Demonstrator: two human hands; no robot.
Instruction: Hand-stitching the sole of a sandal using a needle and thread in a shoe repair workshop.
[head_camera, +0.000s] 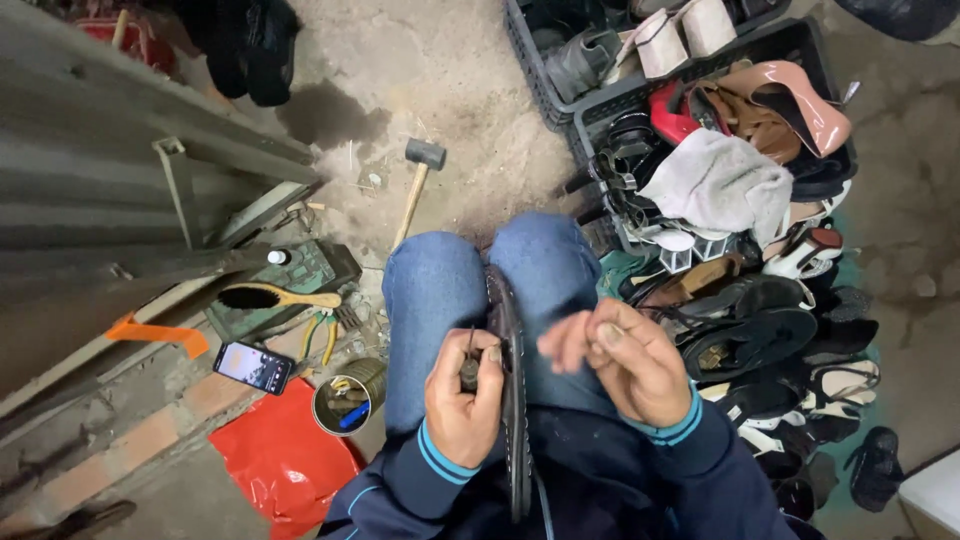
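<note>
Left hand (462, 392) gripped a dark-handled awl (469, 368) against the black shoe sole (512, 400) clamped between knees; right hand (628, 362), at three o'clock, pinched unseen thread—best kept taut.

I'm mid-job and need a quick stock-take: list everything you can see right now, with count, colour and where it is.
Shoe sole: one, dark, edge-up between the knees.
Awl-like tool: one, dark, in the left fist.
Hammer: one, wooden handle, on the floor ahead.
Brush: one, wooden, on the green box.
Phone: one, screen lit, floor left.
Tin can: one, holding small tools, by the left knee.
Red bag: one, lower left.
Crates: two, dark, full of shoes, upper right.
Loose sandals: many, mostly black, right.
Left hand: closed on the tool.
Right hand: fingers pinched; contents unclear.
</note>
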